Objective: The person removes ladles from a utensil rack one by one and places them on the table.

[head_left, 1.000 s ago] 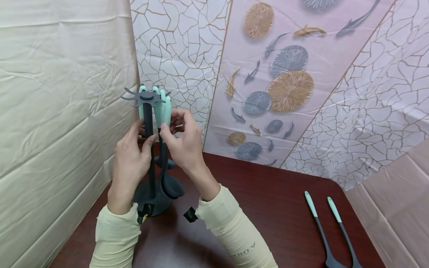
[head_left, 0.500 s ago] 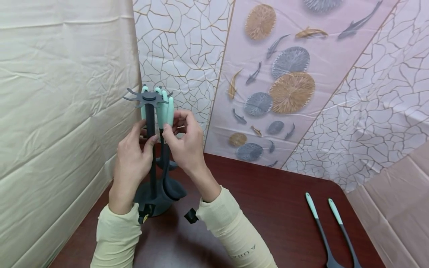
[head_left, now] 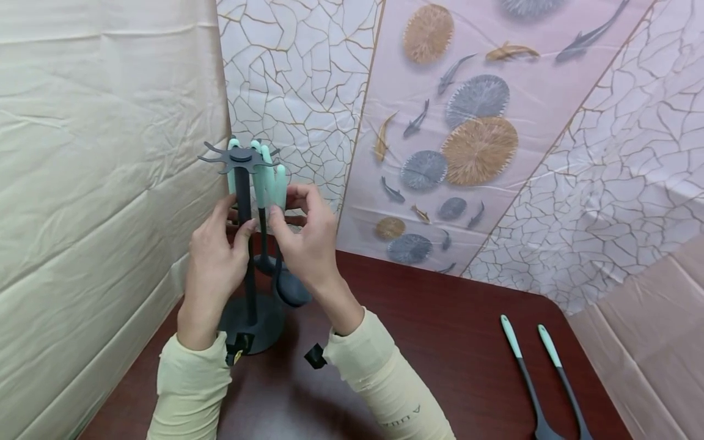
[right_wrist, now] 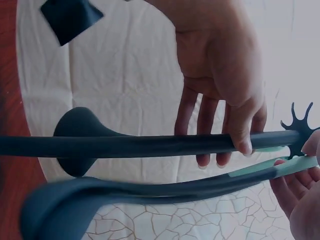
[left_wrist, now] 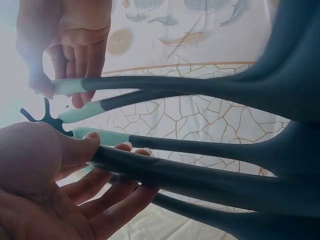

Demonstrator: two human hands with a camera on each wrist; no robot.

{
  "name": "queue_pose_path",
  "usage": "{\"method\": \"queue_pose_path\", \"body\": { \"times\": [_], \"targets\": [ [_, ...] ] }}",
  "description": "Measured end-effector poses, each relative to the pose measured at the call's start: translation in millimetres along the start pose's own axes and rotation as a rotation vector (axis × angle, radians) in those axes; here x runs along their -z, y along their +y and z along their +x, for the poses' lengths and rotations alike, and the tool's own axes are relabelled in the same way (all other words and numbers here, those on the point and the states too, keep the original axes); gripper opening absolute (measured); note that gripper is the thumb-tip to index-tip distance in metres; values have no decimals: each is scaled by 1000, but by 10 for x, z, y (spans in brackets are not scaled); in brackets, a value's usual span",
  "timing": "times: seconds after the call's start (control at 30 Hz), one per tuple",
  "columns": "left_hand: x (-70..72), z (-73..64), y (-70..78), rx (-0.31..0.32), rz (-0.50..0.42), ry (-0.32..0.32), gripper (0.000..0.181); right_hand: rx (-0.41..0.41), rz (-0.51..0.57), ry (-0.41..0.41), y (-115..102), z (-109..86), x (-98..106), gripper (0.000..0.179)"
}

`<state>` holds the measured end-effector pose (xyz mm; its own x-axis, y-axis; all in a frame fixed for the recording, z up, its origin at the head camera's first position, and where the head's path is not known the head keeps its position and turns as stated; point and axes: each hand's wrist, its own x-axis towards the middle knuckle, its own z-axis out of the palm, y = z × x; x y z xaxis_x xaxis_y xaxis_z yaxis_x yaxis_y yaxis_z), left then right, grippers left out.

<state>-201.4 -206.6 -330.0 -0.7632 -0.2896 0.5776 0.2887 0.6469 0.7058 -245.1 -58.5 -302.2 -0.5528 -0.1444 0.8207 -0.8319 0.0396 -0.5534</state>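
A dark utensil stand with a hooked top (head_left: 240, 157) rises from a round base (head_left: 258, 327) at the table's left. My left hand (head_left: 217, 256) grips its pole (head_left: 250, 287), thumb in front and fingers behind. My right hand (head_left: 305, 235) pinches the mint-green handle of a cooking spoon (head_left: 293, 289) with a dark rounded head. That handle's top sits lower than the neighbouring handles, just right of the hooks. In the right wrist view the spoon's dark shaft (right_wrist: 165, 192) runs beside the pole. Several other mint-handled utensils (left_wrist: 105, 136) hang around the stand.
Two mint-handled dark utensils (head_left: 519, 354) (head_left: 561, 366) lie at the table's right, their heads cut off by the frame's lower edge. A cream cloth (head_left: 110, 183) hangs close on the left. Behind the brown table (head_left: 418, 342) hangs a patterned cloth (head_left: 297, 73).
The spoon's head has swung away from the base, up and to the right in the head view. Its handle has shifted slightly right and down with my right hand. My left hand stays at the pole.
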Motion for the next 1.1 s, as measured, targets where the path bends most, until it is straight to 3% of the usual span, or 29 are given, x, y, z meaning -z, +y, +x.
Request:
{"method": "queue_pose_path", "body": {
  "times": [0.3,1.1],
  "targets": [
    [6,-6,2,24,-11,-12,47,-32,36,-27,12,-20,28,28],
    [14,-9,-6,-4,-12,-3,48,-100,104,-128,58,-48,120,36]
  ]
}}
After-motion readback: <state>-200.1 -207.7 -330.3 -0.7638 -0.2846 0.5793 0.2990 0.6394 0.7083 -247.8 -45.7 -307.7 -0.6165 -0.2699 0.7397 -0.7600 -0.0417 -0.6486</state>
